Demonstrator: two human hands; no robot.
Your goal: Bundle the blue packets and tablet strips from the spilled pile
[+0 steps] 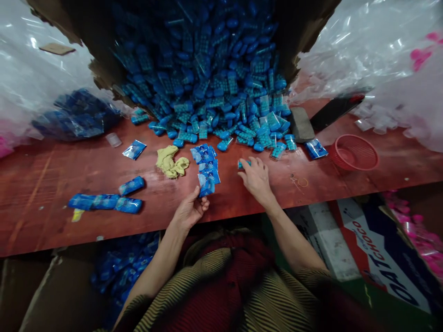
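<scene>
Our grip came first: our left hand (pixel 188 212) was closed on the bottom packet of a strip of blue sachets (pixel 206 169), thumb and fingers clamped on its lower edge, while our right hand (pixel 256 177) lay palm down on the bench (pixel 51 184), its fingers pinching a small blue piece (pixel 243 163) at the near edge of the heap. Taking things from the largest down, the heap of blue pieces (pixel 214 83) spilling from the torn cardboard box (pixel 304 27) looked barely touched, so we judged most of the work was left. Clear plastic bags (pixel 374 50) were piled on both sides of it. Below the bench edge on our left, a carton of filled blue packs (pixel 124 265) suggested a fair number already finished. On the bench, a row of sealed packs (pixel 104 202) lay well to the left, and a red basket (pixel 353 152) stood to the right, apparently empty. A crumpled yellow cloth (pixel 170 161) sat just beside the strip, and single sachets (pixel 134 149) lay scattered nearer the heap.
</scene>
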